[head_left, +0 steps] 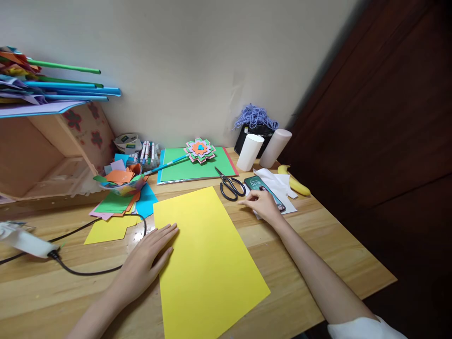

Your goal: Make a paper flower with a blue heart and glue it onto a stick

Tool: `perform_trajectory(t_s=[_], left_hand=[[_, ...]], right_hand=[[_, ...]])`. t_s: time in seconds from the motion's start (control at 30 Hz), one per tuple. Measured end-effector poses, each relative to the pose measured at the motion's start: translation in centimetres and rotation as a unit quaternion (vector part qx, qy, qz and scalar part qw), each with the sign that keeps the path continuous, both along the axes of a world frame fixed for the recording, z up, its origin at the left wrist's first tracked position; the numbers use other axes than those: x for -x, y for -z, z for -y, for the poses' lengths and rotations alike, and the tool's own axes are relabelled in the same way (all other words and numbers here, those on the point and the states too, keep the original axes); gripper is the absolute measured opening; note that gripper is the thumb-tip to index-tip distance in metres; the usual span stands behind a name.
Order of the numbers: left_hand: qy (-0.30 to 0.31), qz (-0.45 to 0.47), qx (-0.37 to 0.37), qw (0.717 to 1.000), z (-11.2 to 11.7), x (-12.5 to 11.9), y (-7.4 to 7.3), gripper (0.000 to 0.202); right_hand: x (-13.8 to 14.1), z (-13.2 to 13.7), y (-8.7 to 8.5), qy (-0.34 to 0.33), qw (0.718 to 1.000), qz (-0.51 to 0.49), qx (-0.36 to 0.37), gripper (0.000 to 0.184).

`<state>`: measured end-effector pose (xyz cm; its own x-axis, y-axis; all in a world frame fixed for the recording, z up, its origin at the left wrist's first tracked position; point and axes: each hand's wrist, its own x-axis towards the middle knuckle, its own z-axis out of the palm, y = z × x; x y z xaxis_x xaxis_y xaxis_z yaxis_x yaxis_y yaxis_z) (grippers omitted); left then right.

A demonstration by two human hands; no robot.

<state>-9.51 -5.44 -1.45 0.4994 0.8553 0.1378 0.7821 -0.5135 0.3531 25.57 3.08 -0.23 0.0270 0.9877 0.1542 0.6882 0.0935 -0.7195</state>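
A large yellow paper sheet (208,263) lies on the wooden table (318,240) in front of me. My left hand (148,259) rests flat and open on the sheet's left edge. My right hand (263,203) reaches to the right of the sheet, fingers loosely curled, touching the lit phone (263,190) that lies on white paper (278,188). Black scissors (230,187) lie just left of that hand.
A green sheet (192,167) with a layered paper flower (200,150) lies at the back. A bowl of paper scraps (122,181), markers (147,151), two paper rolls (250,151), a banana (298,186), a black cable (88,270) and a glue gun (24,240) surround the work area.
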Motion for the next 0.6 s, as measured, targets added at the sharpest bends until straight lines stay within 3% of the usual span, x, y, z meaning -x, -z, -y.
perform_trajectory(t_s=[0.13,0.23,0.3,0.37,0.6], left_hand=[[-0.001,-0.006,0.004,1.000,-0.1,0.1,0.1,0.047],[-0.002,-0.010,0.006,1.000,-0.1,0.0,0.1,0.048],[-0.002,-0.006,0.001,1.000,-0.2,0.0,0.1,0.047],[0.001,-0.001,-0.004,1.000,-0.2,0.0,0.1,0.047],[0.007,-0.001,-0.017,1.000,-0.4,0.1,0.3,0.048]], right_hand=[[-2.2,-0.1,-1.5,-0.050,0.996,-0.060,0.041,0.029],[-5.6,-0.5,-2.2,0.041,0.991,-0.128,0.021,0.037],[-8.0,-0.7,-2.0,0.147,0.984,-0.100,0.030,0.038],[-9.7,-0.7,-1.7,0.205,0.973,-0.060,0.082,0.041],[-9.9,-0.4,-0.8,0.200,0.965,-0.023,0.167,0.042]])
